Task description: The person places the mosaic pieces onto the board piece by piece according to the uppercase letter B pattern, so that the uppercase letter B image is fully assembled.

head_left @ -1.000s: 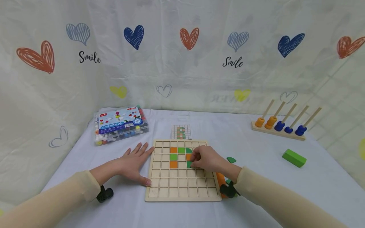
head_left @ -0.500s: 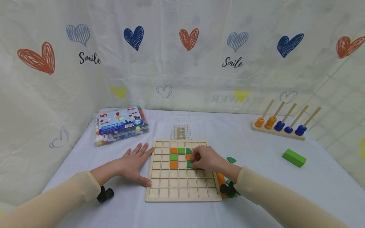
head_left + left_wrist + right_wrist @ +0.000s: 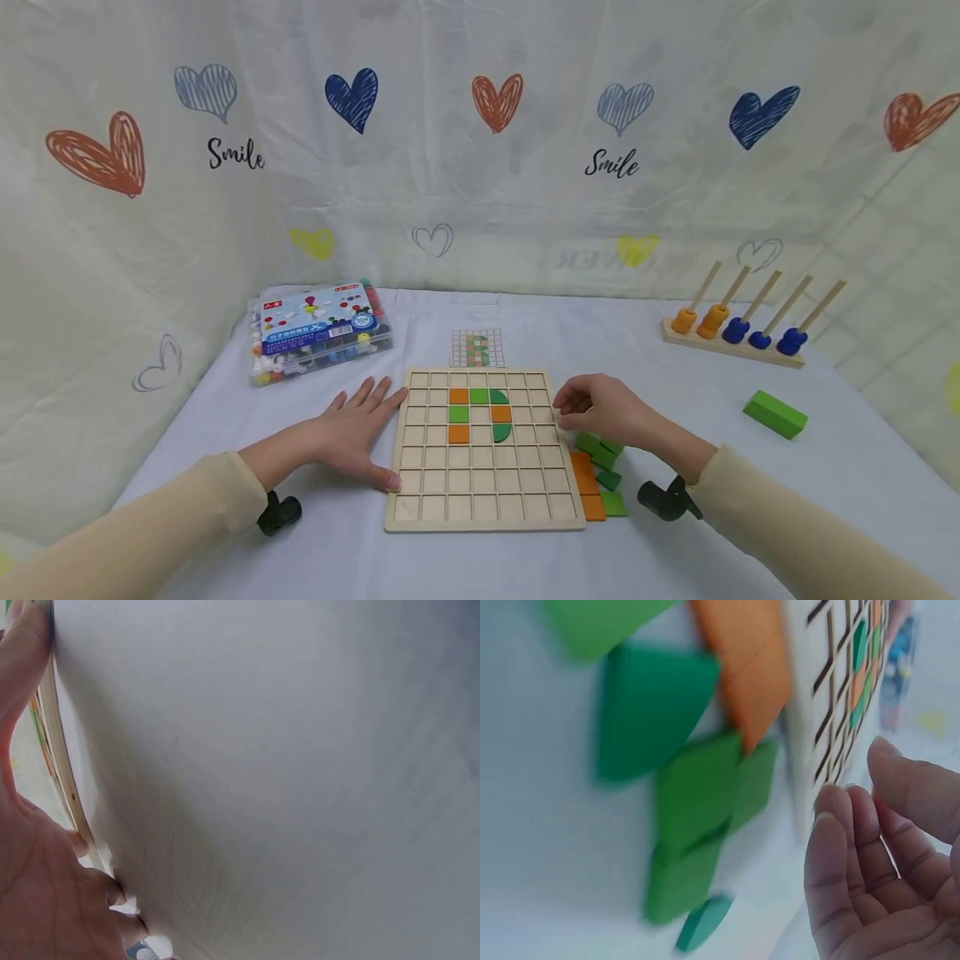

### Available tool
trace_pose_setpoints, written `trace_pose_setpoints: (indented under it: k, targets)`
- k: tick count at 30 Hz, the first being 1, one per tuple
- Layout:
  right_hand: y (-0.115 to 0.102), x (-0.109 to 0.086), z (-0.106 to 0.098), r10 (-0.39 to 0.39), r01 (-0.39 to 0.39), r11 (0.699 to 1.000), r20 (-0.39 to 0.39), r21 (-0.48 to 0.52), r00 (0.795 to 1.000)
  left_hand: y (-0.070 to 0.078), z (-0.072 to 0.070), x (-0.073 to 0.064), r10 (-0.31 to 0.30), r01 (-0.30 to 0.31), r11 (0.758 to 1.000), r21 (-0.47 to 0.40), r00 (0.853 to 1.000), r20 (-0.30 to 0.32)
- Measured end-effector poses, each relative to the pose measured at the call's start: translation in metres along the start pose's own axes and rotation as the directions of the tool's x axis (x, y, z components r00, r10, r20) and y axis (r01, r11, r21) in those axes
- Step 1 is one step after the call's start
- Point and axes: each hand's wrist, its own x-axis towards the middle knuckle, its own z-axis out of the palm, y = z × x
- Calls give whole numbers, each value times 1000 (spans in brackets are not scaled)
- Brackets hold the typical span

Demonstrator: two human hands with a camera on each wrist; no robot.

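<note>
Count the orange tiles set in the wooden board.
3: one orange tile in the second row from the far edge; another in the third, farther right; the last in the fourth. None looks hidden.

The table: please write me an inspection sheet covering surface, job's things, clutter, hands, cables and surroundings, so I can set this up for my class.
Surface: white cloth, lightly creased.
Job's things: gridded board with seven orange and green tiles in its cells; patterned card behind it; loose tiles along its right side.
Clutter: plastic box at rear left; bead stand at rear right; green block in front of the stand.
Left hand: at the board's left edge, fingers spread.
Right hand: by the board's right edge, holding nothing.
Cables: nothing seen.
Surroundings: pale backdrop printed with hearts.
</note>
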Motion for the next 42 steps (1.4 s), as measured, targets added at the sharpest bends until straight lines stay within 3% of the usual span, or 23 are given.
trace_pose_setpoints:
  k: [6, 11, 19, 25, 36, 42]
  targets:
    - [23, -14, -19, 37, -38, 999, -36, -14, 999, 3, -1, -2, -12, 12, 1000, 14, 1000, 11]
    - [41, -23, -28, 25, -26, 999, -27, -27, 999, 4, -3, -3, -6, 6, 1000, 9, 1000, 11]
    - [63, -33, -32, -27, 31, 998, 76, -47, 997, 5, -5, -3, -2, 2, 1000, 4, 1000, 24]
    - [67, -33, -30, -12, 17, 999, 153, -28, 988, 5, -5, -3, -1, 1, 1000, 4, 1000, 19]
    - [68, -35, -20, 30, -21, 989, 59, -147, 998, 8, -5, -5, -8, 8, 1000, 6, 1000, 9]
    - [54, -31, -17, -24, 26, 988, 18, -154, 1000, 7, -4, -3, -13, 13, 1000, 9, 1000, 10]
